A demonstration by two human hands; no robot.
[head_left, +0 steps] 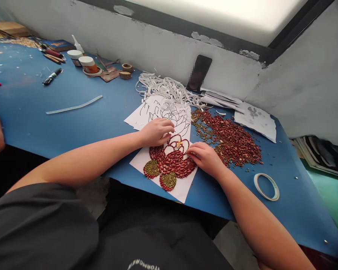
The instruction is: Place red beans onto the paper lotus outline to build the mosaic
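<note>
A flower picture made of beans (pixel 176 161) lies on a white sheet (pixel 183 191) in front of me. Red beans fill its lower petals, green ones fill two round leaves, and a bit of yellow marks the centre. My left hand (pixel 157 132) rests at the picture's upper left, fingers loosely bent, a gap between thumb and fingers, nothing visible in it. At the right edge of the petals, my right hand (pixel 205 158) has its fingertips pinched together; anything between them is too small to make out. Beyond my left hand is a printed line drawing of a flower (pixel 171 116).
Red and green beans (pixel 236 140) are heaped to the right, near a tape roll (pixel 266 186). Shredded paper strips (pixel 166 87) and a leaning phone (pixel 199 73) stand at the back. Jars (pixel 88 65), a marker (pixel 52 76) and a pale strip (pixel 74 105) are left.
</note>
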